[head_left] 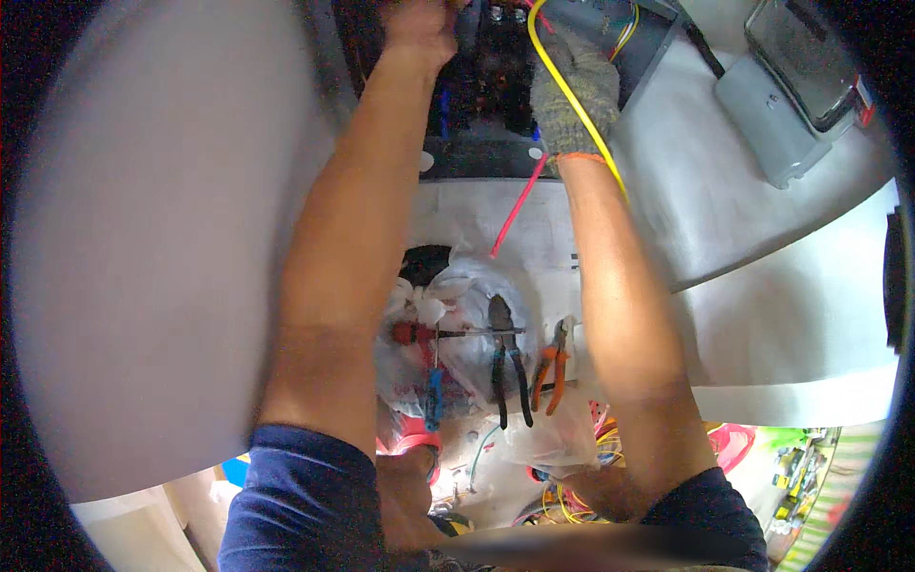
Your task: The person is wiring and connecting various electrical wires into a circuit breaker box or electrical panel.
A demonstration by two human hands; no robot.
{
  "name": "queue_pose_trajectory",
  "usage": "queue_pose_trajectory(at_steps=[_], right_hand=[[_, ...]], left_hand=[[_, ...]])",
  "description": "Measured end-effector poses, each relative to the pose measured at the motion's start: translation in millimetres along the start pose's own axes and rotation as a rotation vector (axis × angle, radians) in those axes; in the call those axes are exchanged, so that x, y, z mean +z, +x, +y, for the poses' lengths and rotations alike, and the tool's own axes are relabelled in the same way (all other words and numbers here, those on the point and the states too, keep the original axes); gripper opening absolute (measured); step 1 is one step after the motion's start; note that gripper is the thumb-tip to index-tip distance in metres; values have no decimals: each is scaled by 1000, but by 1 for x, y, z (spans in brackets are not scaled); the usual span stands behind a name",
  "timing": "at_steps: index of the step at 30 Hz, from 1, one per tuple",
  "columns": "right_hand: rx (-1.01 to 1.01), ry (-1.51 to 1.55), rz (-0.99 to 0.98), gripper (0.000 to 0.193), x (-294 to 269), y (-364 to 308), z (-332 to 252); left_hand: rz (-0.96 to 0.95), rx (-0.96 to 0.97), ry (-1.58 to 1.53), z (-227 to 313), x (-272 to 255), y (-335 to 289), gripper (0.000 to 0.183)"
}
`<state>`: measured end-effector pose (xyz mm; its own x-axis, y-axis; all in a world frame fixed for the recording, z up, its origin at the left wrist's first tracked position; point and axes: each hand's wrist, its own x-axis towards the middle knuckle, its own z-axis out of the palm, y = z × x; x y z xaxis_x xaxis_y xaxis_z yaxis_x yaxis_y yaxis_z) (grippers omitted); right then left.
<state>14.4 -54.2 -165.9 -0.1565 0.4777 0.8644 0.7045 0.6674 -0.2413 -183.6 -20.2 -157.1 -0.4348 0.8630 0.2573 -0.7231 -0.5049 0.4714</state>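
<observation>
At the upper edge, my bare left hand point(419, 27) reaches into a dark electrical box point(491, 167); its fingers are cut off by the frame. My right hand point(577, 100), in a grey knitted glove with an orange cuff, is at the box's right side. Its fingers look curled on a red wire point(518, 210), which shows beyond the fingertips and hangs loose below the wrist. A thick yellow wire point(572, 91) arches over the glove and down along my right forearm. Inside the box, dark terminals point(496, 91) sit between my hands.
Below the box, dark-handled pliers point(501, 357), orange-handled pliers point(551, 372), a red-handled screwdriver point(412, 333) and a blue-handled one point(435, 400) lie on clear plastic wrapping point(467, 286). A grey box with a framed window point(777, 124) stands at the right. A large pale curved panel point(162, 267) flanks my left arm.
</observation>
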Motion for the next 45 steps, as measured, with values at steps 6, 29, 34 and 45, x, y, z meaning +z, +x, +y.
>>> queue_pose_trajectory(at_steps=[6, 29, 34, 45], right_hand=[[44, 5, -29, 27, 8, 18, -7], [-40, 85, -86, 27, 39, 1, -39], [-51, 92, -94, 27, 43, 8, -39], [-64, 84, -117, 27, 34, 11, -29]], left_hand=[[89, 44, 117, -2, 12, 3, 7], [72, 614, 960, 16, 35, -11, 7], [137, 339, 753, 8, 35, -9, 17], [-20, 52, 442, 3, 47, -19, 16]])
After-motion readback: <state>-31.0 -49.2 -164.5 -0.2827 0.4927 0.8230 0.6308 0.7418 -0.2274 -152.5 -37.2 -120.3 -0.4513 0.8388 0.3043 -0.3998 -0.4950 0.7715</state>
